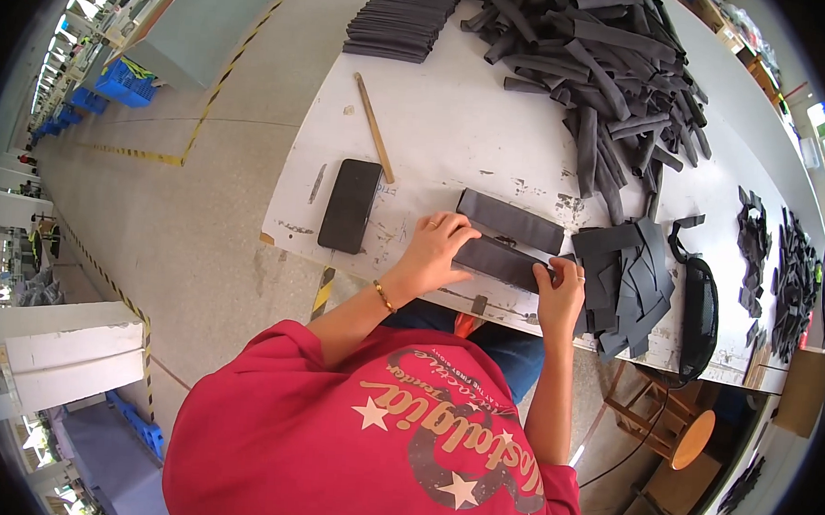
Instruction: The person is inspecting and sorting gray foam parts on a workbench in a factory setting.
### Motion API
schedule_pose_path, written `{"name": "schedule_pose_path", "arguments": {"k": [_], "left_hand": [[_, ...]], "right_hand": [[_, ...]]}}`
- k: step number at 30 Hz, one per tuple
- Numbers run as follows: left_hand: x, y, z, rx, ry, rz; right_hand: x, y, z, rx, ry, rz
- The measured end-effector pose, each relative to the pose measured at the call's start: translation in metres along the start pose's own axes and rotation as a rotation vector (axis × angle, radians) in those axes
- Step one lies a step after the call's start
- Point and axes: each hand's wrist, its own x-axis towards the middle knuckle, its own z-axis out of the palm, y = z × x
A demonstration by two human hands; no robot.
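At the table's near edge, a dark grey fabric strip (498, 261) lies lengthwise between my two hands. My left hand (434, 251) has its thumb and fingers closed round the strip's left end. The right end is pinched by my right hand (561, 289), thumb against fingers. Just beyond lies a second dark strip (511, 222), nearly parallel, which the left fingertips come close to. Beside my right hand is a loose heap of flat dark fabric pieces (621, 282). A black phone (350, 206) rests to the left of my left hand.
The white worktable (419, 137) has worn patches. On it are a wooden stick (374, 130), a neat stack of dark strips (402, 19), a large pile of rolled dark pieces (609, 67) and a black mesh-like object (699, 314). A wooden stool (692, 438) stands below right.
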Motion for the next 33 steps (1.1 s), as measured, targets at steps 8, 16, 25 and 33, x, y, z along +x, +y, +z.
{"name": "schedule_pose_path", "arguments": {"k": [8,16,25,33], "left_hand": [[0.003,-0.011,0.006,-0.019,0.003,0.012],[0.006,-0.004,-0.001,0.025,-0.109,-0.043],[0.004,-0.010,0.003,0.057,-0.081,0.038],[0.009,0.002,-0.006,0.074,-0.119,0.066]], "right_hand": [[-0.005,0.009,0.007,0.028,-0.090,0.086],[0.000,0.012,0.009,-0.007,-0.108,0.052],[0.001,0.008,-0.014,-0.129,-0.353,-0.098],[-0.007,0.011,-0.019,-0.162,-0.301,-0.199]]}}
